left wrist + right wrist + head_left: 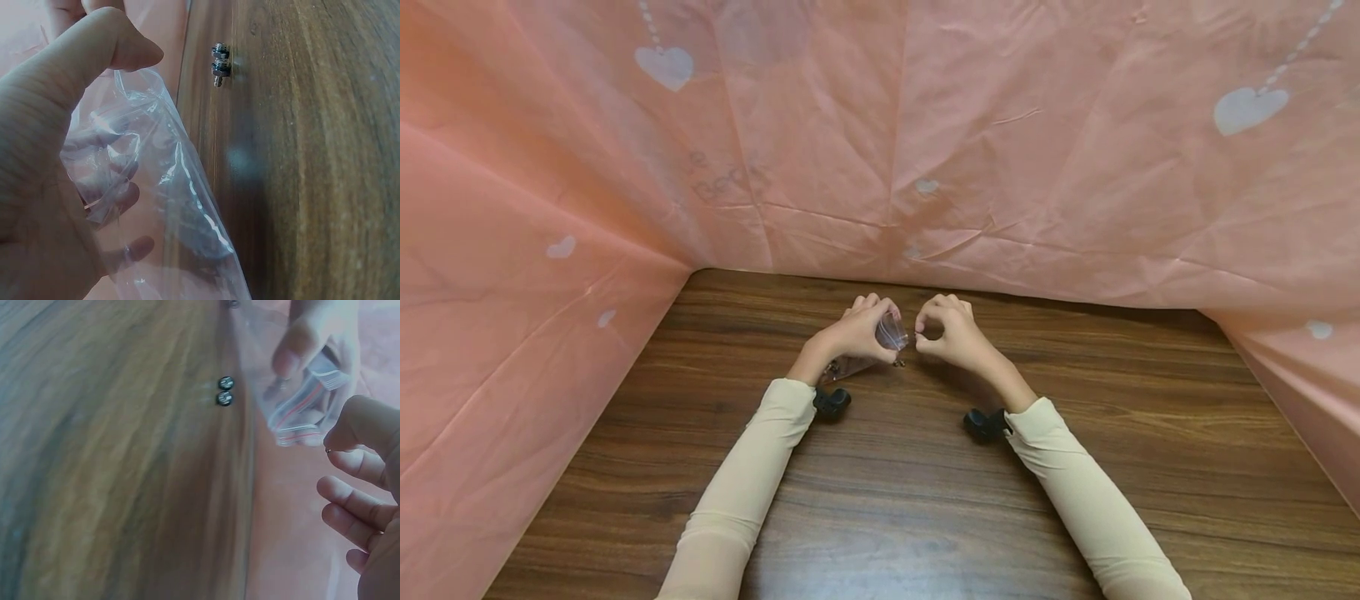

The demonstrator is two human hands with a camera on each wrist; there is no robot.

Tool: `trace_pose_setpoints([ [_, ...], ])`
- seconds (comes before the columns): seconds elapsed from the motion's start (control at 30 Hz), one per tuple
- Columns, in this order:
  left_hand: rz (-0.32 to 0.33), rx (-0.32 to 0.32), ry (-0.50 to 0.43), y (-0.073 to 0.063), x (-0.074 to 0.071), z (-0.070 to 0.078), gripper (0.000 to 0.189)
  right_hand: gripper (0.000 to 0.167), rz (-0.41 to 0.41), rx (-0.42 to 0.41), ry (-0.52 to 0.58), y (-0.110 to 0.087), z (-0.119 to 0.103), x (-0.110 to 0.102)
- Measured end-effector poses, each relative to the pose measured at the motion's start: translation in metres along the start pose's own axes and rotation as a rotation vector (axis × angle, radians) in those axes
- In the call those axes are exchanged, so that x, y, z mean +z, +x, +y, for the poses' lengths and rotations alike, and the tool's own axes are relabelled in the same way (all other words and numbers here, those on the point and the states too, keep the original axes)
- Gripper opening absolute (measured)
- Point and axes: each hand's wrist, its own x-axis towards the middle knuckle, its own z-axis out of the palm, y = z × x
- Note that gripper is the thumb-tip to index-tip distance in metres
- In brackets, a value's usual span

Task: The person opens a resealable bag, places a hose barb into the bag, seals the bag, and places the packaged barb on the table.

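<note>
My left hand point(856, 330) grips a clear zip-lock bag point(891, 332) near its mouth, which gapes toward the right hand. In the right wrist view red and white lines run along the bag's zip point(299, 434). Just to the right, my right hand point(957, 335) pinches a tiny shiny piece point(328, 450) between thumb and index finger; most of it is hidden. Its other fingers are loosely bent. Two small metal fittings point(219, 64) with ridged, threaded-looking bodies lie side by side on the wooden table below the bag's mouth.
More small dark pieces point(832, 367) show at the bag's lower end, near the left wrist. Pink sheeting point(880, 167) with white hearts rises behind the wooden table point(880, 500) and along both sides. Each wrist carries a black camera point(832, 404).
</note>
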Motion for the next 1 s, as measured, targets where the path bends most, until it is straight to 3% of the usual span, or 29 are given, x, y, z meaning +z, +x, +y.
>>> trace_pose_setpoints([
  [1.0,-0.009,-0.001,0.011,0.000,0.002,0.001,0.059,0.012,0.032,0.017,0.084,0.015,-0.016,-0.013],
])
